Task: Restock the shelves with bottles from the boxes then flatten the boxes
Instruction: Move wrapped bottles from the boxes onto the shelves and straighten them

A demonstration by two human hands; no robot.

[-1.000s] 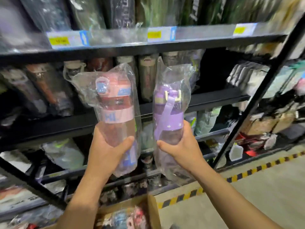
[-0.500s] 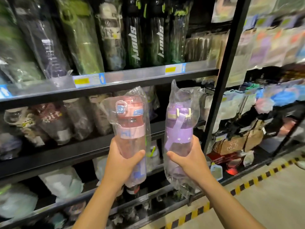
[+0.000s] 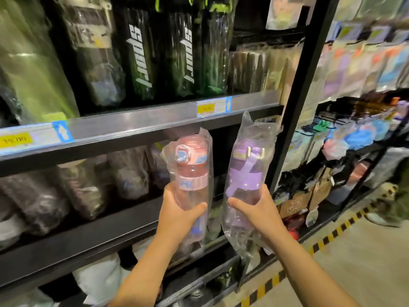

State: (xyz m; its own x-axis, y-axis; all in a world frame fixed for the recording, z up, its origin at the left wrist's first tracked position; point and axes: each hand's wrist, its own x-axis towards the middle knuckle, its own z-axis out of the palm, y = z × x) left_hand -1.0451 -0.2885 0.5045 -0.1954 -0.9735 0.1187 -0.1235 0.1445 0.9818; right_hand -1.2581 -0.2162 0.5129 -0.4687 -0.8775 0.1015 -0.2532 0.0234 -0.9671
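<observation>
Before the shelves, the pink bottle (image 3: 191, 173) stands upright in a clear bag (image 3: 205, 147), held low on its body by the left grip (image 3: 177, 218); that grip is curled round it, with the thumb across the front and the fingers wrapped behind. Just beside it, with a narrow gap between, the purple bottle (image 3: 245, 173) sits in its own bag (image 3: 250, 127), its top leaning a little to the right; the right grip (image 3: 259, 213) is curled round its lower body likewise, thumb in front, fingers round the far side. Both lids rise above the grips, and loose plastic hangs below them.

Both bottles are in front of the middle shelf (image 3: 88, 235), under the grey rail (image 3: 141, 122) of the shelf above; the rail bears a yellow price label (image 3: 205, 108). Bagged bottles (image 3: 130, 173) stand on the middle shelf, too blurred to tell apart; black bottles (image 3: 141, 52) with white lettering stand on the upper one, beside green ones (image 3: 33, 74).

A black post (image 3: 298, 96) rises to the right; beyond it hang coloured packets (image 3: 365, 63); the pale floor (image 3: 365, 273) carries yellow-and-black tape (image 3: 327, 238) along the foot of the shelving.
</observation>
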